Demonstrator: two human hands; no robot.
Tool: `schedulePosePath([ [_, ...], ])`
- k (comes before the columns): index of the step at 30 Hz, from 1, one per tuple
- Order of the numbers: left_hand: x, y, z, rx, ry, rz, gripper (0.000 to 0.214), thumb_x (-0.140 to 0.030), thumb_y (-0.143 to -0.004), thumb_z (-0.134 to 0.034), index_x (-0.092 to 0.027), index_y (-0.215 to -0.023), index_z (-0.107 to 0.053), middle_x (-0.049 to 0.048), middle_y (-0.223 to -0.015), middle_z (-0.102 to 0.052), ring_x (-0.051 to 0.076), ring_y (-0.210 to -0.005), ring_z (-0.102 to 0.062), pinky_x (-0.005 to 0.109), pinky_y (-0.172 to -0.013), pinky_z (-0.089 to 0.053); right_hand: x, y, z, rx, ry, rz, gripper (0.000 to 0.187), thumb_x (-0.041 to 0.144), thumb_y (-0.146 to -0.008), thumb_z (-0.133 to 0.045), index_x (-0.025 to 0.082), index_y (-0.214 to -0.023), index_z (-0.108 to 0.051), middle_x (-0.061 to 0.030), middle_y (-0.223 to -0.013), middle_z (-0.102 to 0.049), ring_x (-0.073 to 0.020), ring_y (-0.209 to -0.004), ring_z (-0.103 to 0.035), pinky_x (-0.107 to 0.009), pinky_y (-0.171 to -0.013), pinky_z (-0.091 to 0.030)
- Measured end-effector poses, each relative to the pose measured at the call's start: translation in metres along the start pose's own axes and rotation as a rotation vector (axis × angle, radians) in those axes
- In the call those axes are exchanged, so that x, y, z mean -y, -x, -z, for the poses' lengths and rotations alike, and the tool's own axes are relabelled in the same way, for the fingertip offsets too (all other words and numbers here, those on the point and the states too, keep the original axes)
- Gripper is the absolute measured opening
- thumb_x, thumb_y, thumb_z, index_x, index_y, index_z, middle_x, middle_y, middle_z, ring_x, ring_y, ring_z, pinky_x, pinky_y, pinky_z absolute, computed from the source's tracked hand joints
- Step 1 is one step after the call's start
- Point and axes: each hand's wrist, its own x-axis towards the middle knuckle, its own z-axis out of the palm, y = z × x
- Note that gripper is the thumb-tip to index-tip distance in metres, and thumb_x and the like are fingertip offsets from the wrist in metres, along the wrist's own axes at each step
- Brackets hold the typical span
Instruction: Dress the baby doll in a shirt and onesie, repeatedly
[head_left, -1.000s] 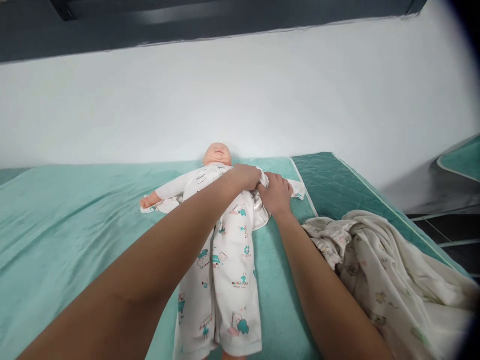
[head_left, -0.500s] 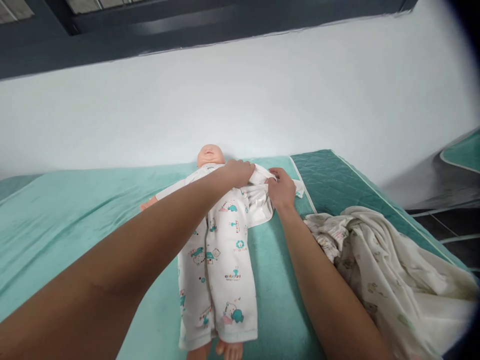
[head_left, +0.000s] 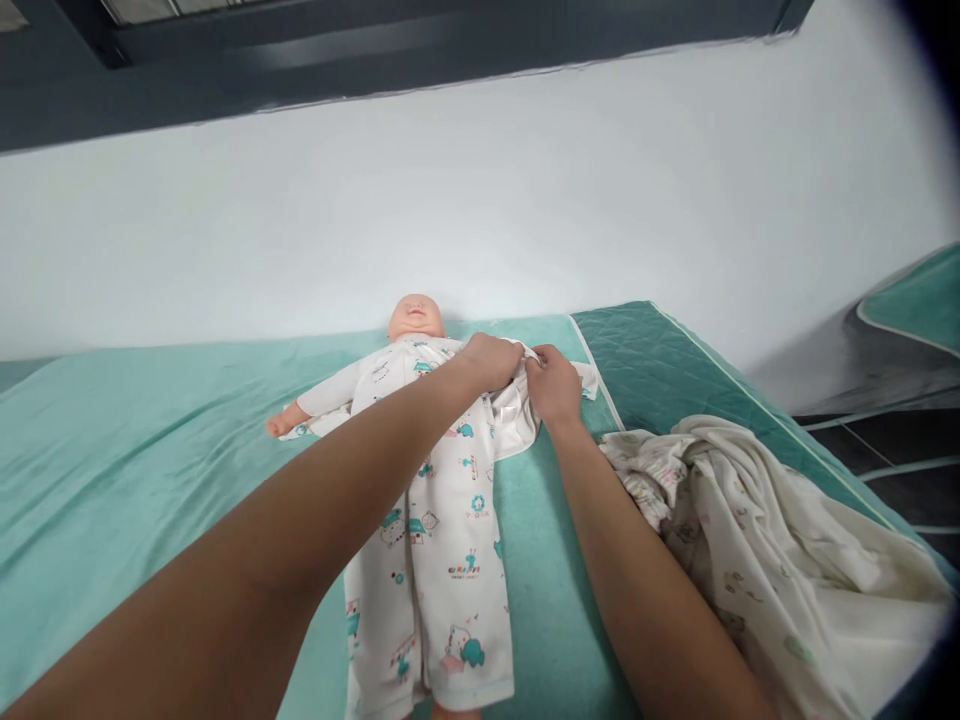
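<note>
Both hands (head_left: 493, 362) (head_left: 555, 388) tight on a white garment (head_left: 514, 424) over teal bedding (head_left: 150, 470), white wall (head_left: 480, 200) behind, dark frame (head_left: 420, 50) above.

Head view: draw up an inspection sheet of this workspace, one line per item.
Surface: light green cover, creased at left; darker quilted panel on the right.
Items handled: baby doll lying face up in white printed clothes; white fabric bunched beside its torso.
Clutter: crumpled pale printed cloth, right of the doll.
Hands: left hand and right hand close together, both gripping the white fabric.
Cables: nothing seen.
Surroundings: pale wall behind the doll's head; dark frame above; dark tiled floor toward the right edge.
</note>
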Motion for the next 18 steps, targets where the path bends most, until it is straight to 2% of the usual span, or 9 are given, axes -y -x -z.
schedulePosePath([
  [6, 0.014, 0.02, 0.017, -0.051, -0.112, -0.034, 0.037, -0.034, -0.085, -0.056, -0.015, -0.116, -0.057, 0.0151, -0.105, -0.07, 0.032, -0.095, -0.067, 0.039, -0.076, -0.048, -0.006, -0.003, 0.001, -0.039, -0.226, -0.029, 0.028, 0.026, -0.079, -0.046, 0.021, -0.095, -0.068, -0.0059, -0.088, -0.071, -0.0222, -0.079, -0.059, -0.032, -0.075, -0.042],
  [12, 0.032, 0.053, 0.043, -0.053, -0.188, 0.008, 0.034, -0.034, -0.084, -0.058, -0.017, -0.113, -0.055, 0.013, -0.102, -0.069, 0.03, -0.09, -0.066, 0.037, -0.07, -0.047, -0.007, -0.005, 0.004, -0.145, -0.414, -0.044, 0.028, 0.025, -0.074, -0.046, 0.02, -0.093, -0.066, -0.0059, -0.089, -0.069, -0.0225, -0.083, -0.057, -0.035, -0.08, -0.042],
  [15, 0.037, 0.069, 0.052, -0.071, -0.178, 0.055, 0.036, -0.037, -0.086, -0.056, -0.017, -0.116, -0.053, 0.0129, -0.105, -0.068, 0.029, -0.09, -0.066, 0.036, -0.069, -0.046, -0.013, -0.009, 0.0, -0.146, -0.499, -0.074, 0.028, 0.025, -0.072, -0.046, 0.019, -0.092, -0.065, -0.0046, -0.086, -0.068, -0.0213, -0.081, -0.058, -0.035, -0.079, -0.045],
  [18, 0.036, 0.075, 0.056, -0.086, -0.147, 0.079, 0.036, -0.037, -0.087, -0.054, -0.017, -0.116, -0.052, 0.0129, -0.108, -0.067, 0.029, -0.094, -0.066, 0.036, -0.07, -0.047, -0.014, -0.013, -0.005, -0.123, -0.591, -0.09, 0.03, 0.025, -0.069, -0.051, 0.018, -0.095, -0.064, -0.0054, -0.093, -0.069, -0.0201, -0.083, -0.061, -0.034, -0.078, -0.048],
])
